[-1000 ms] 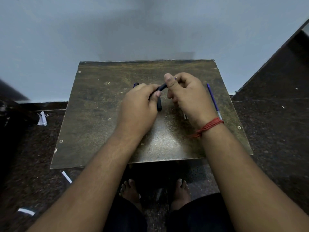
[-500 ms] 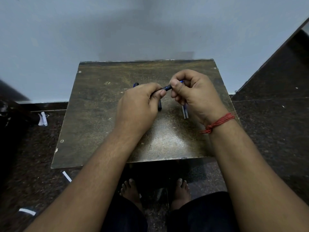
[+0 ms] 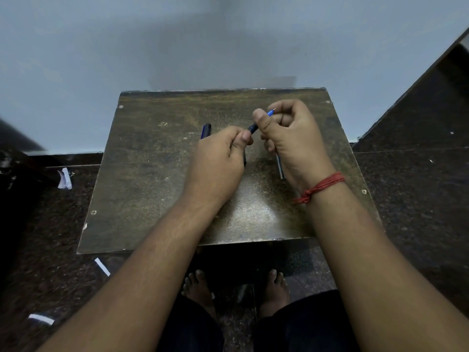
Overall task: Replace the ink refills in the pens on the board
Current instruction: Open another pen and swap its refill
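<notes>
Above the worn brown board, both hands hold one dark blue pen. My left hand pinches its lower end between thumb and fingers. My right hand grips the tip end, and the blue tip with a thin metal point sticks out past the thumb. A second dark pen lies on the board behind my left hand, partly hidden. Thin refills lie on the board under my right hand, mostly covered.
The board sits on a dark speckled floor against a pale wall. White paper scraps and strips lie on the floor to the left. My bare feet are below the board's near edge. A dark ledge rises at right.
My right hand has slid to the right and up along the pen, exposing more of the barrel and the blue tip. A blue pen at the board's right edge is now hidden by my forearm.
</notes>
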{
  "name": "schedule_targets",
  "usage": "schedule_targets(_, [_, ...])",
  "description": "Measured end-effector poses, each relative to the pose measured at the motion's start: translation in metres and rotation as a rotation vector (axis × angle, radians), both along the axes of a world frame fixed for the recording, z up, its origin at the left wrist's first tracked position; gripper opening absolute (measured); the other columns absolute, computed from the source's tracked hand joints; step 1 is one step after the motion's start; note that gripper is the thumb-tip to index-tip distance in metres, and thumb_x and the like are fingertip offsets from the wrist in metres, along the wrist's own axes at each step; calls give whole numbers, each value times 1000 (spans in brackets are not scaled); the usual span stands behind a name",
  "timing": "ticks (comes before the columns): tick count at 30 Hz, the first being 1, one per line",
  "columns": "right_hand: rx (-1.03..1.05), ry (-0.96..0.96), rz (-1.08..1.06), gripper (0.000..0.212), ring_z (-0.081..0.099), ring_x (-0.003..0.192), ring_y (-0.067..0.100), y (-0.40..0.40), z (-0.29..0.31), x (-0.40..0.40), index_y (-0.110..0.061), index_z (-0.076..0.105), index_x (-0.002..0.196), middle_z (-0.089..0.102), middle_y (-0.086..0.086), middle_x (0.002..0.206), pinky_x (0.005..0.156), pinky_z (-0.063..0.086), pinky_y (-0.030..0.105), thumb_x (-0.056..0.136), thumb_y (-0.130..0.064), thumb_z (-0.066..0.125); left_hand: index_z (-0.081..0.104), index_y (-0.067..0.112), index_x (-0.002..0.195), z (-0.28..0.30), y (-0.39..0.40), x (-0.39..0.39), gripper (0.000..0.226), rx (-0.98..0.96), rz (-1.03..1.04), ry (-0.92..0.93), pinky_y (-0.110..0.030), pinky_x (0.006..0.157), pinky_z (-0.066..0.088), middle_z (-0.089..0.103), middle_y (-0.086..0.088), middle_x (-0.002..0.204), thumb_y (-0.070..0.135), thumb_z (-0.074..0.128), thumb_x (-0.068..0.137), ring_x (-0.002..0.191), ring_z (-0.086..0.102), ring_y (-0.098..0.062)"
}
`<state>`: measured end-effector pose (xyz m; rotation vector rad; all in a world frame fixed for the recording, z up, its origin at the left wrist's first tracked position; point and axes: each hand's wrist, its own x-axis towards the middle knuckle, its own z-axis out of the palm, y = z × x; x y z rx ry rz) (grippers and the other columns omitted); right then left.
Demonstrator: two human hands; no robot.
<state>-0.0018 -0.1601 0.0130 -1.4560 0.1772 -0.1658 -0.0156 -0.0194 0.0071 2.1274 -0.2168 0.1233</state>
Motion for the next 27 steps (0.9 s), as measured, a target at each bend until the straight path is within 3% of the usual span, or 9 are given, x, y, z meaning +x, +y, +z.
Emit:
schedule_targets(3, [124,7,-10,28,62,66,15,3,-2,1,-11,52,103,62,0,72,55,49,25,87,-5,74,70,23,93,-1,-1,-1,25,-4,10,8,-15,43,29,45,12,48,31,50,104,44,44,0])
schedule_targets(9, [366,11,39,34,71,93,27,2,2,1,-7,48,117,74,13,97,85,59,39,91,12,60,71,20,94,0,-2,-2,26,-69,47,50,-13,44,31,48,12,48,29,50,104,46,46,1])
schedule_targets(13, [243,14,-55,30,67,75,14,5,2,1,-8,51,112,68,-1,78,74,56,32,89,-4,71,70,22,93,2,-2,-3,25,-83,40,55,-12,45,33,50,14,50,30,49,104,47,46,3])
schedule_targets(15, [210,18,-60,27,65,70,14,6,1,1,-10,53,106,67,-1,75,68,55,31,89,-4,72,70,23,93,2,-2,-2,25,-83,39,50,-13,46,35,49,11,54,30,48,104,49,47,2])
schedule_targets(19, [217,32,-58,24,67,76,20,6,3,1,-10,54,105,70,4,82,64,54,29,89,3,67,68,24,92,1,-3,-2,24,-92,51,49,-13,47,35,47,10,54,29,48,104,49,46,2])
schedule_targets(23, [220,36,-38,22,69,89,21,4,3,1,-12,54,104,75,15,102,71,55,31,90,3,61,68,25,92,0,-4,-3,24,-92,51,61,-13,45,33,47,9,54,30,48,105,47,44,2])
schedule_targets(27, [152,38,-48,12,67,81,17,5,0,1,-15,60,95,69,3,87,67,53,30,91,-11,71,67,26,92,1,-3,-3,25,-92,49,60,-13,47,35,48,10,56,31,47,105,51,46,1])
